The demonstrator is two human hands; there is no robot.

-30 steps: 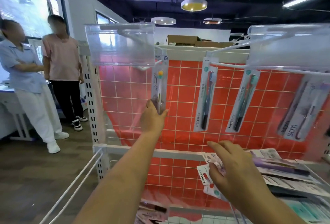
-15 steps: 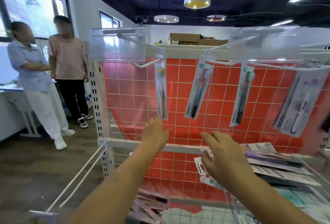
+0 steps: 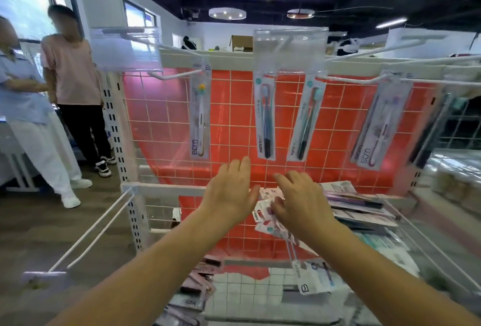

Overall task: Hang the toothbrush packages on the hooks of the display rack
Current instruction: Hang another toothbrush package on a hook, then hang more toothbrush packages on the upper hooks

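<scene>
Several toothbrush packages hang on white hooks of the red wire-grid display rack (image 3: pixel 229 128): an orange-headed one (image 3: pixel 200 115) at the left, a blue one (image 3: pixel 264 120), a teal one (image 3: pixel 305 120) and a purple one (image 3: pixel 377 122) at the right. My right hand (image 3: pixel 302 200) grips a fanned bunch of toothbrush packages (image 3: pixel 268 211) below the hanging row. My left hand (image 3: pixel 231 190) is beside it with straight fingers, its fingertips close to the bunch and holding nothing.
More packages lie piled on the rack's right shelf (image 3: pixel 364 208) and in the lower bin (image 3: pixel 197 286). Clear price-tag flaps (image 3: pixel 289 50) stick out at the hook ends. Two people (image 3: pixel 70 86) stand at the left on the wooden floor.
My left hand let go of the orange-headed package, which now hangs on its hook, and dropped down toward my right hand. The view has shifted right.
</scene>
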